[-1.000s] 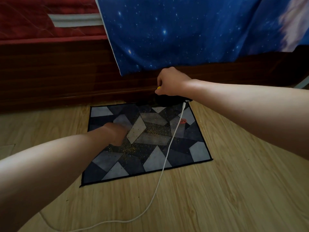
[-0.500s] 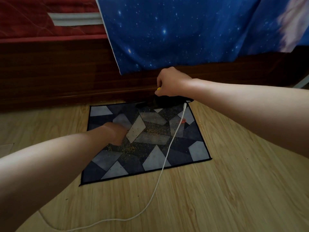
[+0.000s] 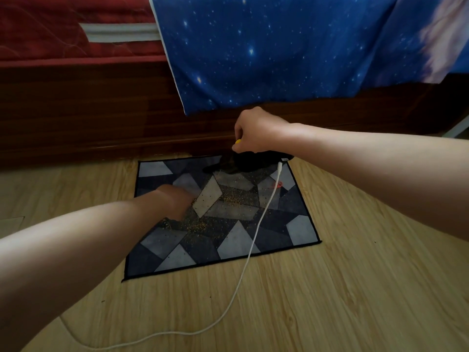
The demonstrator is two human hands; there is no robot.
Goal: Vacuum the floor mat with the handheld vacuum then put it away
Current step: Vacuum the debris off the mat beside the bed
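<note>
A dark floor mat (image 3: 236,245) with grey and blue triangles lies on the wooden floor, strewn with small yellow grains around its middle. My right hand (image 3: 256,129) grips the black handheld vacuum (image 3: 246,163) at the mat's far edge; its nozzle points left and touches the mat. A yellow button shows by my fingers. A white cord (image 3: 256,232) runs from the vacuum's rear across the mat toward me. My left hand (image 3: 175,200) rests on the mat's left middle, fingers curled under; its grasp is hidden.
A dark wooden bed frame (image 3: 88,118) runs across the back, right behind the mat. A blue starry sheet (image 3: 279,52) hangs over it and a red mattress (image 3: 63,29) lies at top left. Light wooden floor (image 3: 342,288) surrounds the mat.
The vacuum's nozzle has shifted slightly left along the mat's far edge. Both hands stay nearly where they were.
</note>
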